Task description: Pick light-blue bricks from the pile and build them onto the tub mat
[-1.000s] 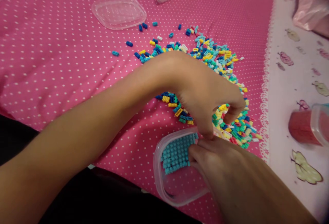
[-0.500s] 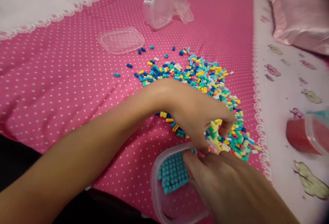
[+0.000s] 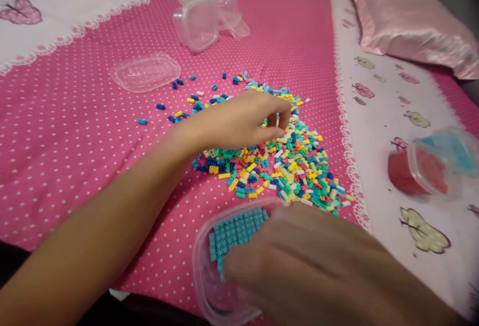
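A heap of small coloured bricks (image 3: 284, 161) lies on the pink dotted cloth (image 3: 75, 131). My left hand (image 3: 239, 121) reaches over the far side of the heap, fingertips pinched together at the bricks; what they grip is too small to name. My right hand (image 3: 307, 261) rests flat over a clear plastic tub (image 3: 204, 286) at the near edge. Inside the tub sit light-blue bricks (image 3: 235, 231) packed in rows, partly hidden by that hand.
A clear lid (image 3: 145, 72) and empty clear tubs (image 3: 205, 14) lie at the far side. At the right stands a tub with red and blue bricks (image 3: 426, 168). A pink satin pillow (image 3: 411, 31) lies far right. Stray bricks (image 3: 175, 101) dot the cloth.
My left hand has left the tub's edge and moved away over the heap's far side. My right hand has spread over the tub. The view has tilted up.
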Tool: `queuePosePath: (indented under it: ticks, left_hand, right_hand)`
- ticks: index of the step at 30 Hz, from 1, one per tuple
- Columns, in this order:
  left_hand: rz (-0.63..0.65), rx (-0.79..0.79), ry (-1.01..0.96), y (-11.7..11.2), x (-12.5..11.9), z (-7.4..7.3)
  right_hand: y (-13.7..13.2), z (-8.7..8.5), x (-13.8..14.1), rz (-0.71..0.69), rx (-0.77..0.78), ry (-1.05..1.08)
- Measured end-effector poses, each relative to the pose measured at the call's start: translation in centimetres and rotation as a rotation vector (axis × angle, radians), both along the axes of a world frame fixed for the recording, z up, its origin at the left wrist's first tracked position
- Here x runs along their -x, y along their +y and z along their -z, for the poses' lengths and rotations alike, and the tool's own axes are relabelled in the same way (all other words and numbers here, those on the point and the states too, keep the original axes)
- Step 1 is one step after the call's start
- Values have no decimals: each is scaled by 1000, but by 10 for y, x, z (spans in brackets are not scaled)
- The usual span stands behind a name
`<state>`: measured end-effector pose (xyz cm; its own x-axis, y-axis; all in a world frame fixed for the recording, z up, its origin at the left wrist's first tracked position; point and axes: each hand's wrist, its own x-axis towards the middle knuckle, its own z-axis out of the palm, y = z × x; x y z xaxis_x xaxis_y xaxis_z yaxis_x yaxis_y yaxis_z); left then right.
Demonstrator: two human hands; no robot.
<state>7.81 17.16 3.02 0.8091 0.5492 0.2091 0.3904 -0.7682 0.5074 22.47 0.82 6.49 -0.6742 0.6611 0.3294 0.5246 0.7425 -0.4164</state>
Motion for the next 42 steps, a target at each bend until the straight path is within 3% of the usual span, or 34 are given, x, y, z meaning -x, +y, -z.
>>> queuePosePath:
  ticks: [4, 5, 8, 10, 15, 24, 33, 42]
  left_hand:
    - [-234, -277, 88, 4, -11, 19]
    - [-263, -309, 115, 3, -14, 22]
    - [-248, -348, 160, 2, -21, 29]
    - [-204, -359, 170, 3, -25, 33]
    - [-151, -434, 194, 10, -40, 43]
    - [-173, -494, 227, 10, -46, 46]
    - [-172, -483, 245, 6, -43, 38]
    - [-205, -509, 208, -5, -32, 36]
  right_hand:
    - [30, 8, -36, 332, 156, 109]
    - [41, 16, -48, 470, 103, 171]
    - [73, 46, -82, 805, -41, 266]
    - [89, 63, -98, 894, -76, 267]
    - [106, 84, -100, 831, -140, 167]
    - [122, 113, -93, 799, -12, 124]
    - [121, 105, -92, 759, 11, 156]
    - [100, 88, -92, 756, -4, 82]
